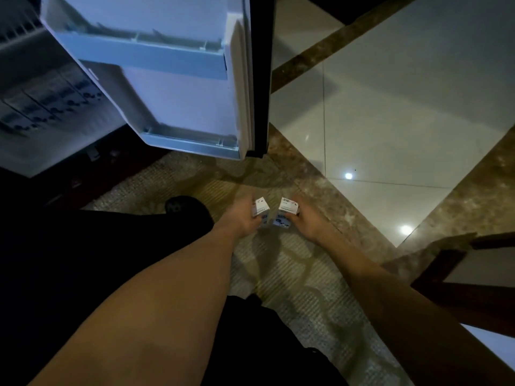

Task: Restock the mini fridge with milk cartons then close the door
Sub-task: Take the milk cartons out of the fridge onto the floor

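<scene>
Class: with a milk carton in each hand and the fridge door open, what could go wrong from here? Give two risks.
1. The left hand grips the left carton and the right hand the right carton, so no hand is free to steady the open fridge door if it swings.
2. The shelved cartons sit close in a row; pushing more in could topple one.

Two small white milk cartons with dark print are upright at lower centre, close but apart: the left carton (262, 209) in the left hand (245, 220), the right carton (288, 212) in the right hand (306, 222). The fridge door (181, 96) stands wide open at upper centre. Blurred boxes (50, 104) inside the fridge, upper left, look like more cartons.
</scene>
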